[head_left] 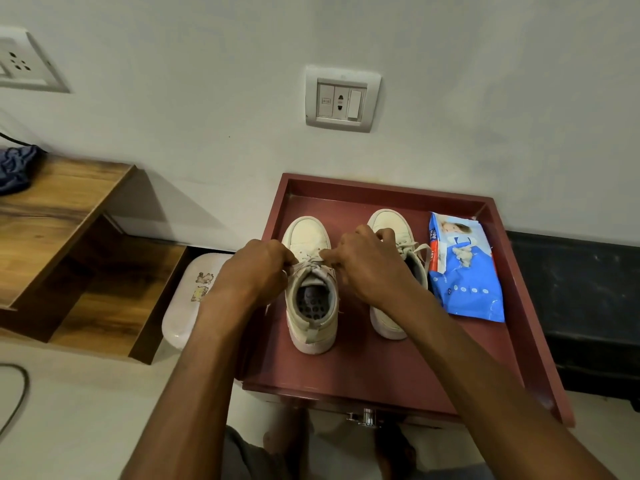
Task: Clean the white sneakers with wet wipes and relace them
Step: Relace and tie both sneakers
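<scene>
Both bare arms reach forward over the left sneaker [310, 285]. The left hand [254, 268] and right hand [367, 263] pinch its lace [311, 260], fingers curled, knuckles up

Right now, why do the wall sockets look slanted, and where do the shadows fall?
In the head view, the wide-angle lens bends the edges: the corner socket leans hard, while the middle switch plate tilts only slightly. Lighting is soft and dim, without glare; the wooden shelf casts a shadow on the wall to its right, and both hands, left hand and right hand, darken the left sneaker.
</scene>
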Demonstrator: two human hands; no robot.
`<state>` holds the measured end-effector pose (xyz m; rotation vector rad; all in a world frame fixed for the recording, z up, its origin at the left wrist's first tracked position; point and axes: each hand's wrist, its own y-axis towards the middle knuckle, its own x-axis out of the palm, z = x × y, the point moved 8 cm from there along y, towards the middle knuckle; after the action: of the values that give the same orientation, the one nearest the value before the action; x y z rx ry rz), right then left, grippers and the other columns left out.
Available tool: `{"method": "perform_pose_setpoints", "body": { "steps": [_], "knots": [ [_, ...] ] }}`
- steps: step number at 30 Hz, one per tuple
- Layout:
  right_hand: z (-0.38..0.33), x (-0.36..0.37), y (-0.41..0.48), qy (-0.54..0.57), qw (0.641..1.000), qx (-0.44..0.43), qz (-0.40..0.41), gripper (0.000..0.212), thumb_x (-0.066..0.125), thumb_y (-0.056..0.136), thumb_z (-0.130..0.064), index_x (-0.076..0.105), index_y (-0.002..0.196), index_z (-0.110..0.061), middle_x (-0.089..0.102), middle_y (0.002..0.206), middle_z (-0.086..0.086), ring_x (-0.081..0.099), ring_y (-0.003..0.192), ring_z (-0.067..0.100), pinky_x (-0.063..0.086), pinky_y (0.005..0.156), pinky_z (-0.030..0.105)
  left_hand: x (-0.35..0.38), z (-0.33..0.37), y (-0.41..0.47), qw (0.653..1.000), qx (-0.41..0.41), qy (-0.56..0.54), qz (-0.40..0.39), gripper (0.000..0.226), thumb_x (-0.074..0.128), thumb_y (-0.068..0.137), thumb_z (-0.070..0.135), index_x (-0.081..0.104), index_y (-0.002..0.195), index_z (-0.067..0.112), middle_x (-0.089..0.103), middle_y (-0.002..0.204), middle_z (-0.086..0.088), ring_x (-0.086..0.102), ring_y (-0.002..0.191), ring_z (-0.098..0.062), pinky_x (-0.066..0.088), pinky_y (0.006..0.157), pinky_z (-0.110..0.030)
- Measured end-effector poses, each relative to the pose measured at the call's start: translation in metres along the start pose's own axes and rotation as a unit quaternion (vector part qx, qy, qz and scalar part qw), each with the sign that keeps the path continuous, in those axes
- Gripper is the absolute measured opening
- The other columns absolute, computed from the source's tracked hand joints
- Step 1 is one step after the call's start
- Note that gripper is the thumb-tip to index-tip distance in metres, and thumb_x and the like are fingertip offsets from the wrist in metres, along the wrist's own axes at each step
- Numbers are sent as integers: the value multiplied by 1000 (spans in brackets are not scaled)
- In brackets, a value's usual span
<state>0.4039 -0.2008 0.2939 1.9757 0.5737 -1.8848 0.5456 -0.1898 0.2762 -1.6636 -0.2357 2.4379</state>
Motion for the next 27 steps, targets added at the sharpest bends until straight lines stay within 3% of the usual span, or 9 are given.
{"method": "perform_pose_setpoints", "body": {
  "steps": [6, 11, 14, 17, 21, 24, 27],
  "knots": [
    [-2, 9, -1, -38, 999, 0, 8, 26, 48, 96, -33, 66, 114, -36, 60, 99, -4, 46, 110, 24, 32, 91, 49, -4, -1, -4, 1000, -8, -8, -5, 29, 59, 97, 10, 77, 117, 21, 75, 115, -5, 67, 101, -24, 57, 89, -40],
    [1, 12, -3, 34, 998, 28, -46, 29, 45, 98, -32, 65, 119, -31, 59, 109, 0, 48, 112, 27, 37, 94, 48, 0, 2, -7, 1000, -2, 3, -18, 30, 57, 96, 12, 75, 118, 21, 74, 115, -6, 67, 105, -27, 57, 91, -44],
    [-1, 6, -3, 90, 995, 26, -43, 34, 42, 95, -32, 61, 122, -23, 55, 121, -1, 45, 117, 25, 38, 97, 50, 0, 7, -8, 999, 18, -9, -30, 42, 56, 96, 15, 63, 137, 15, 65, 135, -10, 60, 123, -29, 52, 101, -43],
    [-11, -2, -6, 128, 991, 19, -28, 33, 42, 87, -40, 62, 106, -22, 57, 112, -4, 48, 111, 21, 38, 93, 48, 7, 16, -12, 996, 27, -35, -76, 64, 68, 88, 20, 47, 149, 14, 53, 146, -10, 53, 130, -29, 48, 107, -41],
    [-27, 4, -8, 41, 998, 7, -45, 31, 57, 81, -44, 57, 104, -23, 62, 101, -4, 53, 107, 23, 34, 97, 54, 23, 29, -11, 993, 30, 76, -84, 68, 80, 80, 26, 48, 139, 16, 48, 135, -8, 53, 120, -28, 53, 99, -42],
    [-34, 5, -8, -46, 999, 6, -22, 31, 61, 82, -36, 55, 107, -18, 65, 95, -2, 57, 100, 26, 32, 94, 54, 19, 38, -11, 990, 34, 129, -43, 53, 72, 90, 25, 52, 137, 11, 51, 132, -10, 60, 112, -28, 50, 87, -35],
    [-37, 3, -9, -84, 996, 3, 12, 24, 58, 85, -36, 60, 100, -17, 66, 87, -1, 59, 92, 26, 30, 98, 57, 18, 36, -9, 991, 33, 124, -34, 41, 66, 93, 21, 58, 131, 11, 53, 128, -11, 63, 106, -30, 53, 86, -38]
  ]
}}
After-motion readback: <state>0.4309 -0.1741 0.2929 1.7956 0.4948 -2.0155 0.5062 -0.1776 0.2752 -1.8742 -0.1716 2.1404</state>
